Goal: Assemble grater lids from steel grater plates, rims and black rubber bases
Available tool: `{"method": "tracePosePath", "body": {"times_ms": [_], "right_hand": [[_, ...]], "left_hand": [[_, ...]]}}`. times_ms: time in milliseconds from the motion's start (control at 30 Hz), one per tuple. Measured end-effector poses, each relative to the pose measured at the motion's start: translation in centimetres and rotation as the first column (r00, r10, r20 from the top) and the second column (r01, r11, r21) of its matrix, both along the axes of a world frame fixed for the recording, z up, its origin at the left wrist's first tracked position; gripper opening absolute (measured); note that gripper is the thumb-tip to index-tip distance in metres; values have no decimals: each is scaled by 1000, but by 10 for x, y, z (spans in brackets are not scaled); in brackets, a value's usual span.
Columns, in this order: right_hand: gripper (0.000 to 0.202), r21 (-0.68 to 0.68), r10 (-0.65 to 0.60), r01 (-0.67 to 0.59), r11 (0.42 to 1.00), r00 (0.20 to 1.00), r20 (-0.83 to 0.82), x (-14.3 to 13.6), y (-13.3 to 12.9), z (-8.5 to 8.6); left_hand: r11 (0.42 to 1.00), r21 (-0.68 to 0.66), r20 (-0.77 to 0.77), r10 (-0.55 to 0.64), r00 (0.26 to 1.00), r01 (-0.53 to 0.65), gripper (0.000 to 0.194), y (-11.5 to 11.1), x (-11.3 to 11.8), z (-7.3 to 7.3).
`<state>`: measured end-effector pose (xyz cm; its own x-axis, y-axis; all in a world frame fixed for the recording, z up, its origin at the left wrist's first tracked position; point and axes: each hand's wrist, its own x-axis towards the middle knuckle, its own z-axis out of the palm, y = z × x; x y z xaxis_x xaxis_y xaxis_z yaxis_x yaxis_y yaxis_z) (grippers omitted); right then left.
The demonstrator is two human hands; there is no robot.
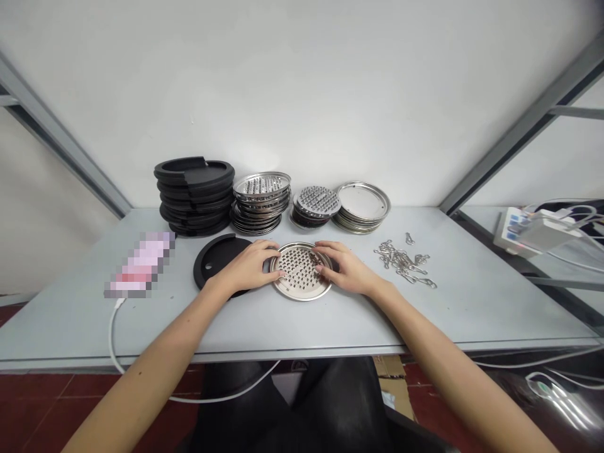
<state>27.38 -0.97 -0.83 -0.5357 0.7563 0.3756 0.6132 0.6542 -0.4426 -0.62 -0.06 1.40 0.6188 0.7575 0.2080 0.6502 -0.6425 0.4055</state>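
A round metal grater disc (pixel 300 272) with a raised rim lies flat on the table in front of me. My left hand (pixel 252 267) grips its left edge, thumb over the rim. On the opposite side my right hand (pixel 343 267) holds the right edge, its thumb on the perforated surface. Partly under my left hand and wrist is a black round tray (pixel 214 258) with a small hole.
Along the wall stand stacks of black trays (pixel 195 195), grater discs (pixel 262 201), smaller grater discs (pixel 318 202) and metal rings (pixel 363 204). Metal clips (pixel 401 261) lie right. A blurred pink object (pixel 144 261) with a cable lies left; a power strip (pixel 512 233) is far right.
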Motion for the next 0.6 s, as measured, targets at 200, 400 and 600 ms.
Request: {"method": "tracePosePath", "body": {"times_ms": [200,400,600], "right_hand": [[40,-18,6,-5,1000,999,42,1,0,-1],[38,-80,13,-13,997,1000,-3,0,0,-2],[39,-135,24,-28,990,999,-36,2,1,-5]], "left_hand": [[1000,9,-42,11,999,-11,49,-2,1,-1],[1000,-8,-56,10,998,-10,50,-2,3,-2],[1000,-21,-23,17,1000,-18,45,-2,3,-3]]}}
